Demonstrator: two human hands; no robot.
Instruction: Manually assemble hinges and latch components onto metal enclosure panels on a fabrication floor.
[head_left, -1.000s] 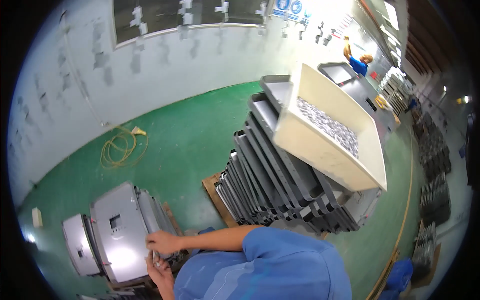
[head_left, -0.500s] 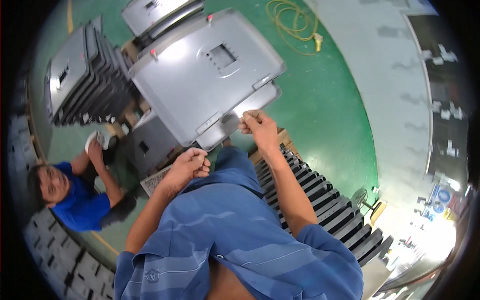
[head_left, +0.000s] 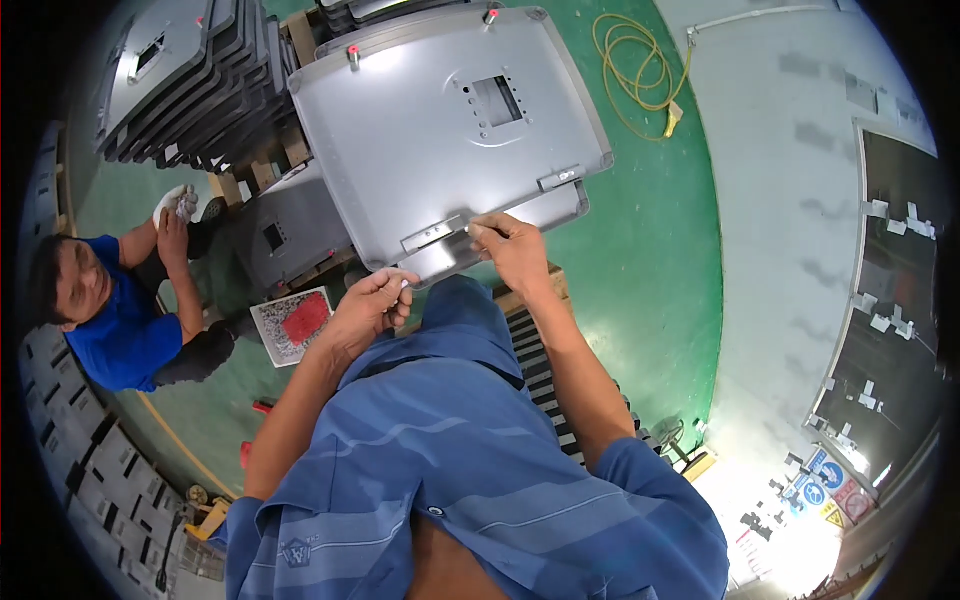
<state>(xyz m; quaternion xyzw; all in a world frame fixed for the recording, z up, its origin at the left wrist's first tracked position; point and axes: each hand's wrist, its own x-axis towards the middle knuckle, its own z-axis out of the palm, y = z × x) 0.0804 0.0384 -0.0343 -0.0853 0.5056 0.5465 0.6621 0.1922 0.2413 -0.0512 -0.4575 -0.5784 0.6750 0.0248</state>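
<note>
A large grey metal panel [head_left: 420, 130] lies in front of me, with a rectangular cutout and two small brackets on its near edge. My right hand [head_left: 512, 256] is closed in a pinch at the near-left bracket [head_left: 432, 234], its fingertips on a small piece too tiny to name. Close to the panel's near-left corner, my left hand [head_left: 365, 305] is curled, thumb and forefinger pinching a small pale piece [head_left: 404, 285] whose kind I cannot make out. Two red-tipped pins, a left one [head_left: 353, 58] and a right one [head_left: 491, 17], stand along the panel's far edge.
Stacked metal panels [head_left: 190, 90] stand at the far left. A co-worker in a blue shirt [head_left: 130, 325] crouches at left beside a white tray [head_left: 262, 325] of small parts with something red on top. Yellow hose [head_left: 610, 75] lies coiled on the green floor; dark panels [head_left: 535, 375] stand in a row behind my right forearm.
My view has shifted, bringing the tray of small parts into sight. My right hand has come to the near-left bracket; my left hand stays near the panel's corner, still pinched.
</note>
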